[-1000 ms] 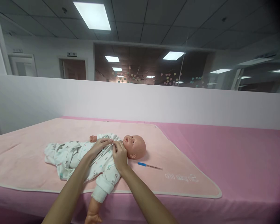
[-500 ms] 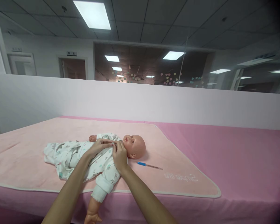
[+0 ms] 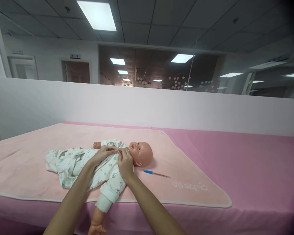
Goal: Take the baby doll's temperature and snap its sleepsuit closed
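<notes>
A baby doll [image 3: 141, 153] in a white patterned romper [image 3: 73, 163] lies on its back on a light pink blanket [image 3: 26, 163], head to the right. My left hand [image 3: 103, 154] rests on the doll's chest, fingers pinched on the romper's front edge near the collar. My right hand [image 3: 125, 163] meets it just below the doll's chin, fingers closed on the same collar edge. The doll's near arm hangs over the bed's front edge, its bare hand [image 3: 95, 225] showing.
A thin syringe with a blue end [image 3: 157, 174] lies on the blanket right of the doll's head. The blanket covers a pink bed sheet [image 3: 259, 169]. A low white partition wall [image 3: 161, 107] runs behind the bed.
Both hands stay at the doll's collar with only slight finger shifts. The doll and syringe have not moved.
</notes>
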The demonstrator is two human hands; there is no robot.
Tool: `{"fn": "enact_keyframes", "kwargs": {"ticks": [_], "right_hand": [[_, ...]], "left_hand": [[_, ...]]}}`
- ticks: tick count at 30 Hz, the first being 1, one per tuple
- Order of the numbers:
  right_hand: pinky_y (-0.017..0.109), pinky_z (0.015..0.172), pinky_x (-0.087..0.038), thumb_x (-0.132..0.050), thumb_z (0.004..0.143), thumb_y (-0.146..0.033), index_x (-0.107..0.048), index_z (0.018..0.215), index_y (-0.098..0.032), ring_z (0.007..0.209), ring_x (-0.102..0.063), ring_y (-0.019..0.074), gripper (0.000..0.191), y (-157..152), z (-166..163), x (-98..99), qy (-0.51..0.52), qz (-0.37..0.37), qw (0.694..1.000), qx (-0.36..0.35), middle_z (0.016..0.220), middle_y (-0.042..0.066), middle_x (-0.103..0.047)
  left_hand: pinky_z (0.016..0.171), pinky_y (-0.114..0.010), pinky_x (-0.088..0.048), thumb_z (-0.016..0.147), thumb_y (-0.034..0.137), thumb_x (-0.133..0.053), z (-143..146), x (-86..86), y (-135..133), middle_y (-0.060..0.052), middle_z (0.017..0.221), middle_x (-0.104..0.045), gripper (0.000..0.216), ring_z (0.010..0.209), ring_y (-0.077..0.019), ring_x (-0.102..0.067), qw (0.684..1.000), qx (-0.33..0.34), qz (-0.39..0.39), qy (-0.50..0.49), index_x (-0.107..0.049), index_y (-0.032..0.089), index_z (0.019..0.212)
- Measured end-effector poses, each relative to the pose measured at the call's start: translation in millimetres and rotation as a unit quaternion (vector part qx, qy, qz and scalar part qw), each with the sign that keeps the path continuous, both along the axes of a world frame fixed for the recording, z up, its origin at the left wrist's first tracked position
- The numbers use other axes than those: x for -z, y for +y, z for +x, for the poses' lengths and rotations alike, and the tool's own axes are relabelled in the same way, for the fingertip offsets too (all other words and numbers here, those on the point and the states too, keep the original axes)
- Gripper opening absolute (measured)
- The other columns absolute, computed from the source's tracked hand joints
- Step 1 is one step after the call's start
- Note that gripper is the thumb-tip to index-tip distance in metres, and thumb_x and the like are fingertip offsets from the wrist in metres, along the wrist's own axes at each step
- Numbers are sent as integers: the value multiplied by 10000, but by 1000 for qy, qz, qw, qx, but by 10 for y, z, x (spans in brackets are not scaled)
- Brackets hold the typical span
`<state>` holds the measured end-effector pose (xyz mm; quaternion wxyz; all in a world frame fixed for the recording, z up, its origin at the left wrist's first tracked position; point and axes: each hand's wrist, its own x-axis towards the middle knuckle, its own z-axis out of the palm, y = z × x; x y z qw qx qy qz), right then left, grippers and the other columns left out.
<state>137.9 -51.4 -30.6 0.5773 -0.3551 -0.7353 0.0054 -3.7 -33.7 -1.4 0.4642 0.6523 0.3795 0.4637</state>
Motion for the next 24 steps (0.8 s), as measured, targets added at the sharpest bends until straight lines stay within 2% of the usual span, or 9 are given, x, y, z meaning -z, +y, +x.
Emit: {"fn": "enact_keyframes", "kwargs": {"ticks": [8,13,24], "right_hand": [[284,722,-464,-341,865,-173,-566,941,-192,815,-573,162,238,3,-8,9,-15,6,1000,5,880,55,-626],[283,726,-464,-354,860,-180,-565,941,-190,822,-575,163,226,9,-11,18,-8,2,1000,5,890,56,-628],[274,722,-450,-370,825,-124,-576,889,-190,807,-556,159,226,-5,3,-33,12,-8,999,-29,849,48,-607]], "left_hand": [[737,-277,-416,654,419,-646,5,-8,-16,-57,783,-654,316,771,-185,-569,1000,3,5,4,-656,124,766],[704,-254,-413,668,426,-634,14,-12,-31,-42,757,-624,311,748,-168,-553,1000,20,7,-6,-636,130,765],[797,-281,-394,726,433,-571,12,-12,-49,-46,808,-601,323,860,-189,-522,999,33,36,25,-637,139,840]]}}
